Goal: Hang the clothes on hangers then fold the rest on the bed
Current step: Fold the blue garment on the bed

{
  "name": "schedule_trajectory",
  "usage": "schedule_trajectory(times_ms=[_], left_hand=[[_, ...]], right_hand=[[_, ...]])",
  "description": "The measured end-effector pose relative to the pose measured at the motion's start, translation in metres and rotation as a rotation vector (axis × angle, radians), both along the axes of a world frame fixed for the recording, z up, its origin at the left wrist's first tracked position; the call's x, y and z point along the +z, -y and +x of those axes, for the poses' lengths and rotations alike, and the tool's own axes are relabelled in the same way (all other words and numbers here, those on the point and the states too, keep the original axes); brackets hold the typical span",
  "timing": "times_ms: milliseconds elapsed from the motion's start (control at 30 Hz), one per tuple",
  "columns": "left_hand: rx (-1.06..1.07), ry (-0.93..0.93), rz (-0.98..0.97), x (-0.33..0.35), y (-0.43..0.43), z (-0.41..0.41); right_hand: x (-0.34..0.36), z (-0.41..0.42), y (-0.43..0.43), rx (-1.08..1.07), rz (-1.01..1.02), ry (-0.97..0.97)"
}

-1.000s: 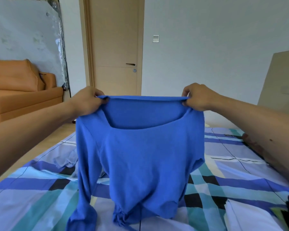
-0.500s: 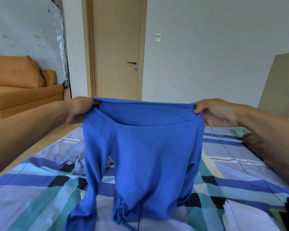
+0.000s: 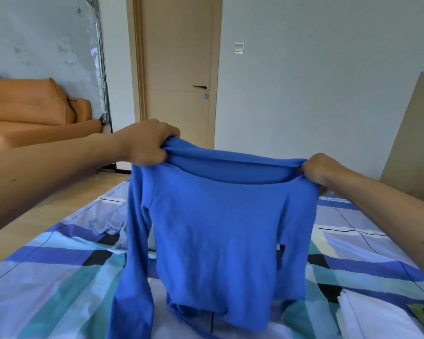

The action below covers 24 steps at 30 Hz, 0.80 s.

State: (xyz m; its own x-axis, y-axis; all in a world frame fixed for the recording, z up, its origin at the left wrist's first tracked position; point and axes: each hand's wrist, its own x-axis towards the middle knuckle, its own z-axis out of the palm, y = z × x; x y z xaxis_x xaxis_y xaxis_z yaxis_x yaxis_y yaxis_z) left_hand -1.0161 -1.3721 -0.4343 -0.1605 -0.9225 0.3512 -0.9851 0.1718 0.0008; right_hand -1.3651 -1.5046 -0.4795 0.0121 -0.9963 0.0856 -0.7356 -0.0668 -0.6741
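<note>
A blue long-sleeved top (image 3: 218,231) hangs in front of me above the bed (image 3: 47,277), stretched by its shoulders. My left hand (image 3: 147,143) grips the left shoulder, and my right hand (image 3: 321,170) grips the right shoulder a little lower. The wide neckline sags between them. Both sleeves dangle, and the left sleeve and the hem reach down to the checked sheet.
A pale crumpled garment (image 3: 113,221) lies on the bed behind the top. White folded cloth (image 3: 367,316) sits at the bed's right front, beside something dark at the frame edge. An orange sofa (image 3: 34,113) stands left, a closed door (image 3: 179,69) straight ahead, a board (image 3: 416,133) right.
Both hands have lifted the top, the left one more than the right, so the shoulder line now tilts. The hem has risen off the sheet and the body hangs straighter.
</note>
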Motion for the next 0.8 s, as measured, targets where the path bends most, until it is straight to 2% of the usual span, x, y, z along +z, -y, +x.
schedule_trajectory(times_ms=[100, 167, 300, 367, 500, 567, 600, 733, 800], left_hand=[[0.054, -0.135, 0.008, -0.003, 0.006, 0.016], [0.092, -0.403, 0.068, -0.010, 0.009, 0.025], [0.102, -1.117, 0.126, -0.031, 0.014, 0.026], [0.101, -1.291, 0.148, -0.041, 0.015, 0.019], [0.110, -1.258, 0.223, -0.044, 0.011, 0.009], [0.016, -1.150, 0.282, -0.037, 0.005, 0.009], [-0.028, -1.069, 0.285, -0.032, 0.001, 0.012], [-0.019, -0.708, 0.238, -0.014, -0.009, 0.033], [0.020, -0.416, 0.166, -0.008, -0.008, 0.044]], right_hand=[[0.009, -0.018, 0.003, -0.047, -0.187, -0.182], [0.010, -0.023, 0.004, 0.019, -0.246, -0.189], [0.007, -0.029, 0.003, 0.203, -0.122, 0.116], [0.005, -0.032, 0.001, 0.236, -0.006, 0.287], [0.002, -0.036, -0.001, 0.230, 0.135, 0.491], [0.002, -0.042, -0.001, 0.331, 0.156, 0.480], [0.004, -0.047, -0.002, 0.396, 0.136, 0.404], [0.005, -0.065, -0.003, 0.459, -0.015, -0.197], [0.003, -0.066, 0.000, 0.467, -0.120, -0.222]])
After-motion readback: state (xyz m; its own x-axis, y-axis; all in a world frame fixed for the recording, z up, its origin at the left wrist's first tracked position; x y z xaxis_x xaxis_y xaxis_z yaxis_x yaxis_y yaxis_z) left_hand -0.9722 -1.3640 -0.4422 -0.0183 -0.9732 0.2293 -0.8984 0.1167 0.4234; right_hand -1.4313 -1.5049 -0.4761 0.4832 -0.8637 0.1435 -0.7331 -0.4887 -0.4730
